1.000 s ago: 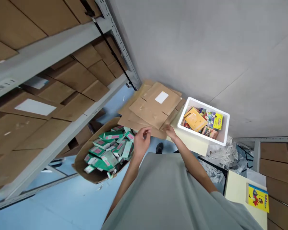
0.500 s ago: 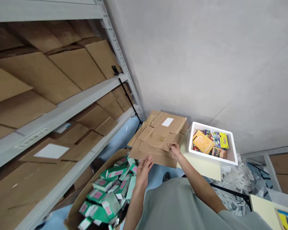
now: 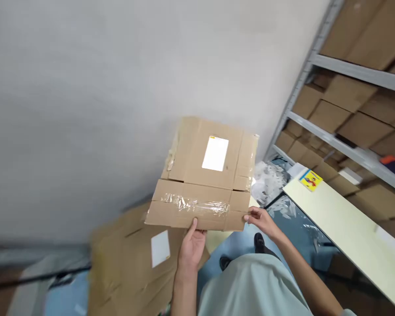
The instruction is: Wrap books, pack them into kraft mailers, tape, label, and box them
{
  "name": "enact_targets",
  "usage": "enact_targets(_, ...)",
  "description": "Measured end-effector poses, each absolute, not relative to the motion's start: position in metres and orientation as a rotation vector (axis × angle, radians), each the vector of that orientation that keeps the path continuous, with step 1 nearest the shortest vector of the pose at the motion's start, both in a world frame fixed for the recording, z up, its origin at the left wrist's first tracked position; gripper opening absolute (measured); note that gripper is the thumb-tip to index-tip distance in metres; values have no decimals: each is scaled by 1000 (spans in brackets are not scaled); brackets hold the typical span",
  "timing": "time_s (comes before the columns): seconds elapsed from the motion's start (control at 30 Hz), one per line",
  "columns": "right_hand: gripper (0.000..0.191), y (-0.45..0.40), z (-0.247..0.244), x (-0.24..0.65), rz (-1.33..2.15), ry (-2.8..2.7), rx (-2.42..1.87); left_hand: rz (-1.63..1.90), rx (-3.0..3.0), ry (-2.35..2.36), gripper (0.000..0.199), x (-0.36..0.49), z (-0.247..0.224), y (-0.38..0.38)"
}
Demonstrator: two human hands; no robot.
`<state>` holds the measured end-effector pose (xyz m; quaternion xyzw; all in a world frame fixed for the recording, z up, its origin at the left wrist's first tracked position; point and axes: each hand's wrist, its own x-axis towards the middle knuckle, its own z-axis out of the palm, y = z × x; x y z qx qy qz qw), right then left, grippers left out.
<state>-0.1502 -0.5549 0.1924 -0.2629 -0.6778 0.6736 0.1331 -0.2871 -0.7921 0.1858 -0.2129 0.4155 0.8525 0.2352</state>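
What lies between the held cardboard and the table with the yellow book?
In the head view, a heap of white shreds lies between the cardboard and the table, with a dark bar crossing it.

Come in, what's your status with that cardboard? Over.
Left hand, thumb on top, and right hand both gripping flattened cardboard box. White label faces up. Another flattened carton lies lower left; held one blocks view behind it.

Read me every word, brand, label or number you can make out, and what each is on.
No text is legible.
White label on the held cardboard: glare, only an orange mark shows.
White label on the lower cardboard: blurred.
Yellow book on the table: cover print too small and blurred.
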Motion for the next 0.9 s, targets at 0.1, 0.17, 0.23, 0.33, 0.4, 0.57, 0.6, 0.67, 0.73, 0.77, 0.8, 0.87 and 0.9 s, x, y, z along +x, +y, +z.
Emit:
enact_targets(0.1, 57, -480, 191, -83, 1754, -1763, -986, 2217, -292, 1251, 34, -285, 200, -718)
enact_targets(0.17, 64, -430, 192, -31, 1492, -1619, -1152, 2153, -160, 1304, 37, -275, 208, -667)
enact_targets(0.23, 68, -385, 193, 21, 1292, -1512, -1260, 2078, -63, 1351, 42, -259, 212, -618)
enact_targets(0.33, 67, -329, 191, 91, 1130, -1432, -1333, 1953, 78, 1403, 46, -228, 213, -545)
enact_targets(0.4, 67, -299, 187, 130, 1043, -1421, -1381, 1864, 161, 1434, 50, -204, 210, -499)
enact_targets(0.57, 83, -237, 163, 216, 898, -1334, -1515, 1528, 462, 1548, 77, -150, 207, -393)
enact_targets(0.6, 85, -227, 157, 233, 899, -1297, -1528, 1451, 531, 1569, 79, -142, 208, -375)
enact_targets(0.67, 86, -213, 145, 265, 929, -1218, -1538, 1304, 659, 1585, 81, -127, 210, -341)
enact_targets(0.73, 80, -203, 133, 295, 975, -1147, -1537, 1179, 788, 1576, 79, -115, 209, -311)
enact_targets(0.77, 75, -200, 128, 308, 992, -1114, -1542, 1128, 853, 1573, 78, -109, 207, -296)
enact_targets(0.8, 69, -199, 123, 319, 1000, -1083, -1551, 1089, 917, 1573, 77, -104, 203, -282)
enact_targets(0.87, 57, -197, 115, 336, 980, -1038, -1574, 1057, 1038, 1577, 77, -94, 189, -252)
enact_targets(0.9, 52, -197, 113, 341, 958, -1029, -1589, 1062, 1090, 1578, 76, -89, 179, -236)
